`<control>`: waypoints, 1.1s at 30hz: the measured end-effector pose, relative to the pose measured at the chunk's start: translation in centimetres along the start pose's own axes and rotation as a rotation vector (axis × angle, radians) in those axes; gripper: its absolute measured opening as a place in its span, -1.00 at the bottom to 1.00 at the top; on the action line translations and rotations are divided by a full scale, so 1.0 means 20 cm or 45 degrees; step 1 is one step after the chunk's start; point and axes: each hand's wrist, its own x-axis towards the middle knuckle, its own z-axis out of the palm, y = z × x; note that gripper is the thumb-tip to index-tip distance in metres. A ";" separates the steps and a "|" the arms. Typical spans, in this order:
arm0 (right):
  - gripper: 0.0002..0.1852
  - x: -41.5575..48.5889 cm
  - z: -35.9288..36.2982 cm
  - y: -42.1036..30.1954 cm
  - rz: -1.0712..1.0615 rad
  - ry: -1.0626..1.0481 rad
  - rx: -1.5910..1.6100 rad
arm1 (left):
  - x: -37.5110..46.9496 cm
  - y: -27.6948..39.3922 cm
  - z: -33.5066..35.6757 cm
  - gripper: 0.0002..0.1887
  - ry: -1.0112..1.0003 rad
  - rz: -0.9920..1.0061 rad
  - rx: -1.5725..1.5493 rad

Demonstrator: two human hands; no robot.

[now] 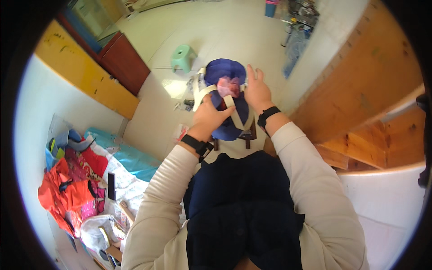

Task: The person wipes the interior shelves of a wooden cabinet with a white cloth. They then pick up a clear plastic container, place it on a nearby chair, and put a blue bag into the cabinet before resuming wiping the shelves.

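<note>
A dark blue fabric bag (226, 67) with cream straps (238, 118) lies in front of me, its mouth facing up. Crumpled pink, sheer-looking material (228, 87) shows inside it. My left hand (211, 114) is on the bag's near left side, its fingers at one cream strap and its thumb against another, with the bag's edge between them. At the right edge is my right hand (258, 91), two fingers stretched past the bag; its thumb side meets the edge, and whether it grips is hidden. Part of a dark wooden stool (249, 135) shows beneath the bag.
A green plastic stool (183, 55) stands on the tiled floor beyond. At left, clothes (67, 192) and a phone (111, 186) lie on a bed or similar surface. A wooden panel (354, 77) rises at right. A clear plastic bag (296, 44) stands by the wall.
</note>
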 end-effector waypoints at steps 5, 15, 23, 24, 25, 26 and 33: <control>-0.46 -0.40 -0.15 0.04 -0.160 0.201 0.251 | -0.11 0.02 0.00 0.14 0.042 0.089 -0.052; -0.56 -1.38 -0.61 0.53 -0.167 0.050 0.522 | -0.30 0.05 0.03 0.19 0.243 0.093 0.238; -0.73 -1.64 -0.83 0.77 0.031 0.117 0.596 | -0.50 0.41 0.13 0.09 0.553 0.761 0.230; -0.75 -1.65 -0.85 0.78 0.003 0.158 0.606 | -0.53 0.48 0.13 0.06 0.555 0.865 0.185; -0.77 -1.65 -0.86 0.79 0.006 0.213 0.586 | -0.57 0.57 0.14 0.04 0.546 0.944 0.144; -0.80 -1.64 -0.87 0.79 0.000 0.254 0.578 | -0.61 0.65 0.15 -0.04 0.592 1.066 0.106; -0.80 -1.68 -0.90 0.91 0.070 0.697 0.483 | -0.92 1.13 0.34 -0.27 0.358 1.815 0.015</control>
